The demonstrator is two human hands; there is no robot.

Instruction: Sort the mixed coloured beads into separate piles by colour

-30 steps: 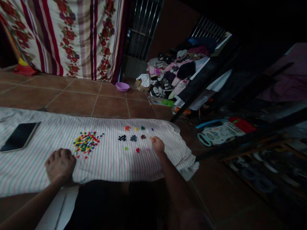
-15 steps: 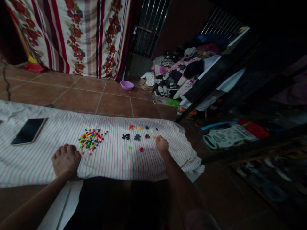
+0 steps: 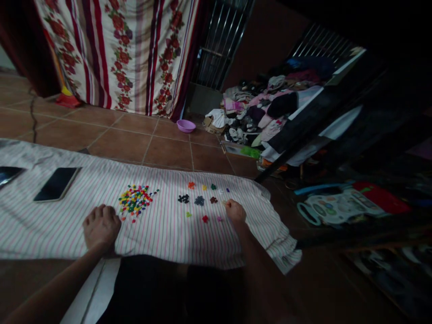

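My right hand (image 3: 235, 211) is closed in a pinch at the right end of the sorted groups, its fingertips touching down beside a few pale beige pieces (image 3: 224, 202). What the fingertips hold is too small to make out. Close by lie little groups of brown pieces (image 3: 213, 200), grey pieces (image 3: 199, 200), black pieces (image 3: 183, 198), orange pieces (image 3: 191, 185), red pieces (image 3: 205, 219) and others. My left hand (image 3: 101, 227) rests on the striped cloth (image 3: 162, 238) with fingers curled under, just left of a mixed heap of small coloured pieces (image 3: 135, 200).
A dark-screened phone (image 3: 57, 184) lies left of the heap, and part of another dark device (image 3: 9, 174) shows at the left edge. Beyond the cloth are a purple basin (image 3: 186, 126) on the tiled floor and a pile of clothes (image 3: 259, 105). A dark post slants at right.
The whole view has shifted a little, so everything sits farther right in the picture. Both hands keep about the same places on the cloth.
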